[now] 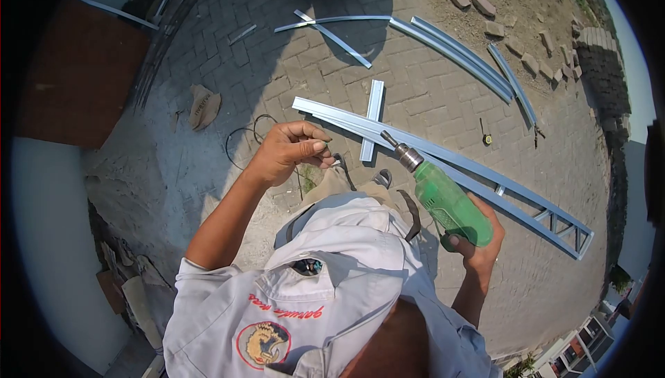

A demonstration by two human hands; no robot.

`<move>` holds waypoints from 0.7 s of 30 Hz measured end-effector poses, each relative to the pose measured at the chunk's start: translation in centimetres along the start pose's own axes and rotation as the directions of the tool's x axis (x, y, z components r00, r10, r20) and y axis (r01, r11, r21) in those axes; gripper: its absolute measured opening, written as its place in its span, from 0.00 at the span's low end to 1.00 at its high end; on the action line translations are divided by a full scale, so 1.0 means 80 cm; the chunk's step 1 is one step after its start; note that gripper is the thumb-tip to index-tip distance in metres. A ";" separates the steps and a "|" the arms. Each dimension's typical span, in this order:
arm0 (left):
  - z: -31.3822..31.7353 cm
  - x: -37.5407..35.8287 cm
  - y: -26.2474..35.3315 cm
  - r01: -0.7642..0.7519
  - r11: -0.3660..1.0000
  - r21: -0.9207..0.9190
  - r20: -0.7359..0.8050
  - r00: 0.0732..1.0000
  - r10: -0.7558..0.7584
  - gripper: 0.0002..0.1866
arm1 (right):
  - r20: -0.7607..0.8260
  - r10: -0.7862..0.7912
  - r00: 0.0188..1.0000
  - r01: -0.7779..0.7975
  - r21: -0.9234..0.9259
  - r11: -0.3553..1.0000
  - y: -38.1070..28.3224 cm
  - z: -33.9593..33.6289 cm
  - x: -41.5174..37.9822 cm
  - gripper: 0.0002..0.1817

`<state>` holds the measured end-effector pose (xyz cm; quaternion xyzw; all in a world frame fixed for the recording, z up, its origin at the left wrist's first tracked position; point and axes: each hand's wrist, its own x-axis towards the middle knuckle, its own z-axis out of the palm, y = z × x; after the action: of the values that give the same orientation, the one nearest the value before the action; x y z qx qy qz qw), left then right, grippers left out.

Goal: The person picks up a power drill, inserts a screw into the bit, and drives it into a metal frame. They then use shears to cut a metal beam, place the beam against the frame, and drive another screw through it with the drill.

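Note:
My right hand (478, 239) grips a green power drill (447, 201) from behind, its chuck pointing up and to the left. A dark socket bit (390, 139) sits in the chuck and overlaps the long metal frame in this view. My left hand (287, 149) is raised left of the drill, thumb and fingertips pinched together. A tiny greenish spot shows at the fingertips; I cannot tell what they hold. Below the drill lies a long frame of silver metal channels (516, 201), with a short crosspiece (374, 111) under its left end.
More metal channels (454, 56) and thin strips (341, 42) lie farther off on the paving. A tape measure (487, 139) rests at the right. A black cable (232, 146) loops beside a crumpled sack (204, 106). Loose bricks (483, 5) are scattered on soil at the upper right.

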<state>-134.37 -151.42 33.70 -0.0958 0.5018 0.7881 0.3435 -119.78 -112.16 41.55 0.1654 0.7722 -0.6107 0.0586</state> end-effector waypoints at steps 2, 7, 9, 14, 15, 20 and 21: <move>-0.006 0.022 -0.035 -0.008 0.998 -0.069 -0.038 0.999 0.006 0.08 | 0.033 0.007 0.999 -0.007 0.006 1.000 0.001 0.002 0.004 0.45; -0.008 0.040 -0.078 0.004 0.995 -0.103 -0.040 0.999 -0.008 0.08 | 0.077 0.072 0.994 -0.070 -0.027 0.997 -0.004 0.013 0.012 0.51; -0.003 0.043 -0.082 0.016 0.994 -0.110 -0.036 0.999 -0.020 0.08 | 0.122 0.087 0.989 -0.083 -0.039 0.996 -0.008 0.013 0.017 0.51; 0.000 0.046 -0.088 0.036 0.991 -0.131 0.004 0.999 -0.036 0.08 | 0.211 0.078 0.974 -0.076 -0.019 0.997 -0.006 0.016 0.026 0.48; 0.001 0.046 -0.087 0.037 0.991 -0.130 0.014 0.999 -0.035 0.08 | 0.222 0.072 0.972 -0.070 -0.018 0.997 -0.003 0.015 0.027 0.47; -0.002 0.048 -0.088 0.064 0.998 0.001 0.055 0.996 -0.064 0.08 | 0.267 0.058 0.962 -0.051 -0.034 0.998 0.002 0.013 0.035 0.45; -0.005 0.048 -0.088 0.071 0.997 0.037 0.073 0.995 -0.074 0.08 | 0.278 0.055 0.959 -0.048 -0.032 0.998 0.003 0.012 0.037 0.44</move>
<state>-132.86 -148.21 26.52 -0.0786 0.4982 0.7695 0.3919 -122.59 -112.52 40.22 0.0970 0.7593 -0.6165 0.1845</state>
